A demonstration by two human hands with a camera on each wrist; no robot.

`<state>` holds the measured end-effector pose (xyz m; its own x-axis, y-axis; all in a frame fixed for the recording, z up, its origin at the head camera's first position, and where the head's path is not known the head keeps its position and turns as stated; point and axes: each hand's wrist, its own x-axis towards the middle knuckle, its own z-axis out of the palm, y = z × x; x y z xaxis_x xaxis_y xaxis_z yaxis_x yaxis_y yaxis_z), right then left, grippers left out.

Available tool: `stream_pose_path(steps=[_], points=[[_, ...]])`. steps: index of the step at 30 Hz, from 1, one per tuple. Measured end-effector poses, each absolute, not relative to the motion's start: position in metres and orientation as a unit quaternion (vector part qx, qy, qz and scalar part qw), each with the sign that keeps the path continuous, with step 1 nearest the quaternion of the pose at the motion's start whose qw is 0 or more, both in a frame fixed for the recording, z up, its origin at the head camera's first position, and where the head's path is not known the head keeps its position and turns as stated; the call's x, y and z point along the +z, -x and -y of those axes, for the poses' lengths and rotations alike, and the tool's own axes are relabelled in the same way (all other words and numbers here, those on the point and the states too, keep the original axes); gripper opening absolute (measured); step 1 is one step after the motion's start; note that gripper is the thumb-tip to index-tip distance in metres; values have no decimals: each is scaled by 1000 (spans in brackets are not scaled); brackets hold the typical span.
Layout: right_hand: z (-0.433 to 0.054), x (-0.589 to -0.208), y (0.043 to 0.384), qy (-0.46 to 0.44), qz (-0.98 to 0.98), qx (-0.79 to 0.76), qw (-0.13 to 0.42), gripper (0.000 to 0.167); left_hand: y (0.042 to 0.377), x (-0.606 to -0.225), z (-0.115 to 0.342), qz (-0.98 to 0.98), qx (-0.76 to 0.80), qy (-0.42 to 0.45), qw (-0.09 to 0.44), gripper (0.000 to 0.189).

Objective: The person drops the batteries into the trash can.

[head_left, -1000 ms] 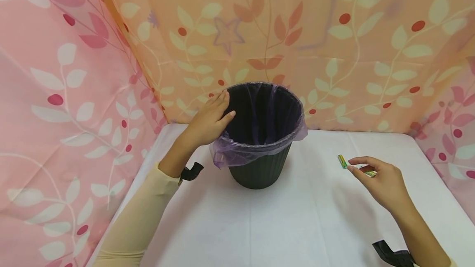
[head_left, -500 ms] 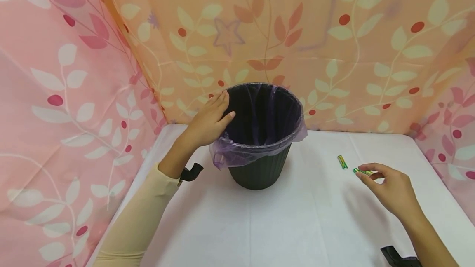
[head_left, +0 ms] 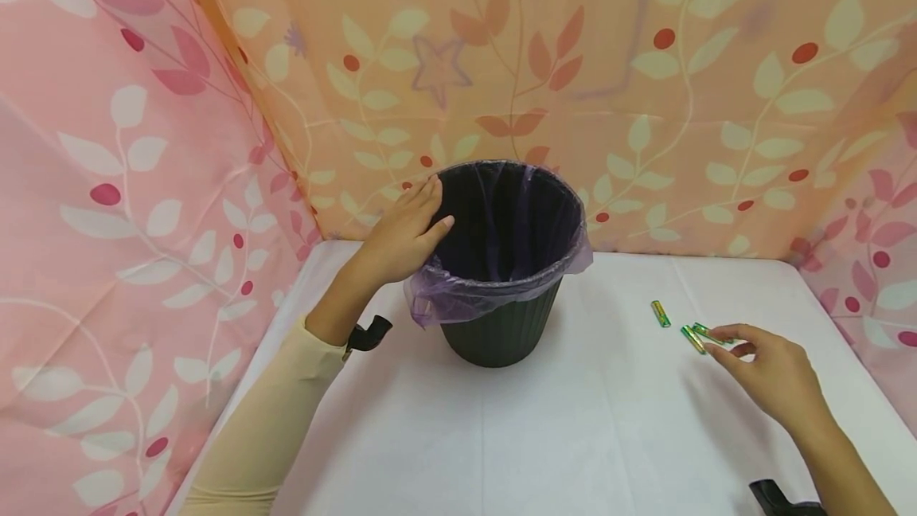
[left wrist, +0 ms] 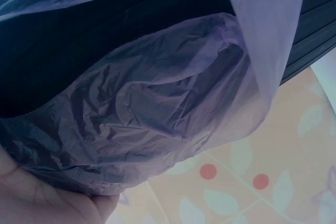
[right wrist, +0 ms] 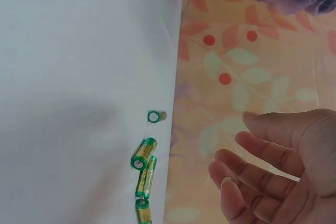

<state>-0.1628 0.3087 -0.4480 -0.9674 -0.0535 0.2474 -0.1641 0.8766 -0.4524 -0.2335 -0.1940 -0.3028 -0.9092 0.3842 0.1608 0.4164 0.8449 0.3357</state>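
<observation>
My left hand (head_left: 408, 233) lies on the left rim of a dark green bin (head_left: 501, 333), fingers straight, thumb toward the opening. A thin purple bin liner (head_left: 466, 301) is folded over that rim; in the left wrist view its loose fold (left wrist: 152, 108) hangs beside the fingers. On the right, my right hand (head_left: 770, 365) hovers close by several green and yellow batteries, its fingers loosely bent. In the right wrist view nothing sits in this hand (right wrist: 278, 171). One battery (head_left: 661, 314) lies apart; another battery (head_left: 693, 339) is near the fingertips, and others are partly hidden by the fingers.
A white cloth (head_left: 544, 436) covers the table under the bin and batteries. Patterned orange fabric (head_left: 609, 86) stands behind it, with pink fabric (head_left: 86, 261) at the left side. Black straps with a protruding piece (head_left: 371, 333) are on both wrists.
My right hand has shifted right and slightly nearer the person, so batteries it covered now show. The left hand stays on the bin's rim.
</observation>
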Motion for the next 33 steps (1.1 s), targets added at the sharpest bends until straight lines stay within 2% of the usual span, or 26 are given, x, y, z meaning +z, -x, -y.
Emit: stream_pose_path(steps=[20,33], points=[[-338,-466,172,-38,970,232,65,33,234,-303,194,961,-183,204,34,68],[-335,-476,185,-48,973,224,16,37,235,-304,195,961,-183,205,33,69]])
